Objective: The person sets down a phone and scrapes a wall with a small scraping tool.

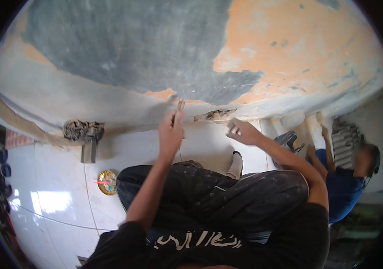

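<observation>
My left hand [172, 132] is raised before the lower part of a wall [127, 60] with grey, orange and whitish patches. Its fingers are blurred; a thin shape points up from them, and I cannot tell whether it is a finger or a held thing. Over the tiled floor [134, 143], my right hand [243, 131] has bent fingers held apart, with nothing visible in it. A rough broken hollow [213, 115] runs along the wall's foot, between and above the two hands.
A rough dark clump [83, 130] lies by the wall at left, above a flat-sided piece [89, 153]. A round gold-coloured container [106, 182] stands beside my left knee. At right, a person in blue [344, 191] sits near a dark bag-like thing [285, 141].
</observation>
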`<state>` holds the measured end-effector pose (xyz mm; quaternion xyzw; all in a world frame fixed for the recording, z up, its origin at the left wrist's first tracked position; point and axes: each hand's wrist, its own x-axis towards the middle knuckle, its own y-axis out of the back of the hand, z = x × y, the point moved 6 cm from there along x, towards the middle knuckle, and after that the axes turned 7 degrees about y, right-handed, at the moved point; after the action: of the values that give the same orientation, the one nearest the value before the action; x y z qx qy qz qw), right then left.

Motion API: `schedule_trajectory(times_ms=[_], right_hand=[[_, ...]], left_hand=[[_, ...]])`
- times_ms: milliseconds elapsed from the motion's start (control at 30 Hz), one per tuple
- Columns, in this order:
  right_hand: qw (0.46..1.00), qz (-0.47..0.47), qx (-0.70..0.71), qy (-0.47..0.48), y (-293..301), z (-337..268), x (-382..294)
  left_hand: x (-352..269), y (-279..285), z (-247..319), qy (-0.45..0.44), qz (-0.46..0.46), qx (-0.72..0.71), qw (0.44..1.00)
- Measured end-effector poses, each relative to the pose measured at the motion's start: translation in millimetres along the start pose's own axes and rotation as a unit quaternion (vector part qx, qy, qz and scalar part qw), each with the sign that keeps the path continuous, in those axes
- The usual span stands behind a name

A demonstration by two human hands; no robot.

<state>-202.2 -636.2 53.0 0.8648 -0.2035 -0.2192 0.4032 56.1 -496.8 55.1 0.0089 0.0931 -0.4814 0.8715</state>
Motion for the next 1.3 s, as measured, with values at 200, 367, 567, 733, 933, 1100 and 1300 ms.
schedule_trajectory(times_ms=[200, 367, 567, 733, 933, 1100, 1300], right_hand=[[0.997, 0.000, -0.073, 0.040, -109, 17, -57], [0.986, -0.095, -0.130, 0.038, -135, 40, -81], [0.984, -0.142, -0.109, 0.021, -140, 52, -81], [0.988, -0.112, -0.091, 0.057, -132, 37, -79], [0.990, -0.119, -0.058, 0.050, -131, 42, -80], [0.991, -0.105, -0.047, 0.070, -132, 44, -80], [0.986, -0.128, -0.088, 0.055, -130, 46, -82]], left_hand=[[19, 51, 84, -0.198, 0.192, 0.178, 0.945], [37, 48, 44, -0.106, 0.201, 0.246, 0.942], [24, 45, 55, -0.178, 0.201, 0.179, 0.947], [48, 51, 19, -0.090, 0.185, 0.293, 0.934], [38, 46, 59, -0.165, 0.205, 0.243, 0.934], [45, 41, 22, -0.137, 0.208, 0.302, 0.920], [31, 46, 68, -0.229, 0.234, 0.229, 0.917]])
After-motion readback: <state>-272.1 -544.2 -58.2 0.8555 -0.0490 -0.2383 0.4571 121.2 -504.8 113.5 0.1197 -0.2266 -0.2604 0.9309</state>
